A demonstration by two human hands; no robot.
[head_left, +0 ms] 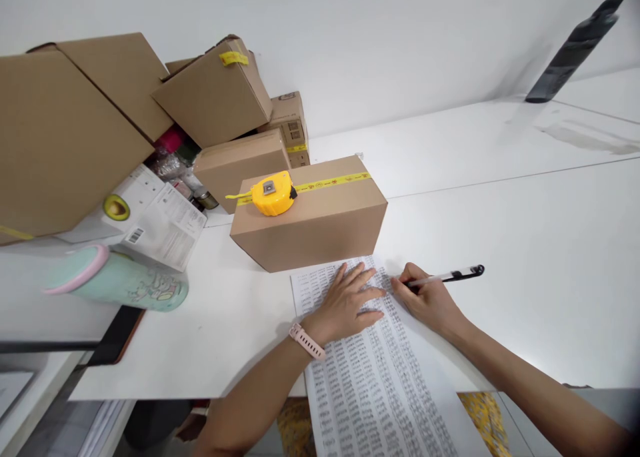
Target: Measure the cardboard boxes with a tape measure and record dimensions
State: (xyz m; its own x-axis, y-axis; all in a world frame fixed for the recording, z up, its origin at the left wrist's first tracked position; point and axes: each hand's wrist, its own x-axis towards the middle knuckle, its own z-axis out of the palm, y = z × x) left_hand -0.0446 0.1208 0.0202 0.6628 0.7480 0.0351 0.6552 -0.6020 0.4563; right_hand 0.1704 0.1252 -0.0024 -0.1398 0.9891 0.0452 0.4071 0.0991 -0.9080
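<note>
A sheet of paper point(345, 377) covered in rows of handwriting lies on the white table and hangs over its front edge. My left hand point(345, 301) rests flat on the upper part of the sheet, fingers spread. In my right hand point(425, 299) is a pen point(453, 275), gripped with its tip toward the sheet's right side; the tip itself is hidden by my fingers. Just beyond the paper stands a closed cardboard box point(320, 230) with yellow tape along its top. On that box sits a yellow tape measure point(274, 193).
Several cardboard boxes point(215, 90) are stacked at the back left. Beside them are a white carton point(155, 217) with an avocado picture and a mint green tumbler point(130, 280). A dark bottle point(570, 53) stands far right near the wall. A phone-like dark object point(117, 333) lies at the left edge.
</note>
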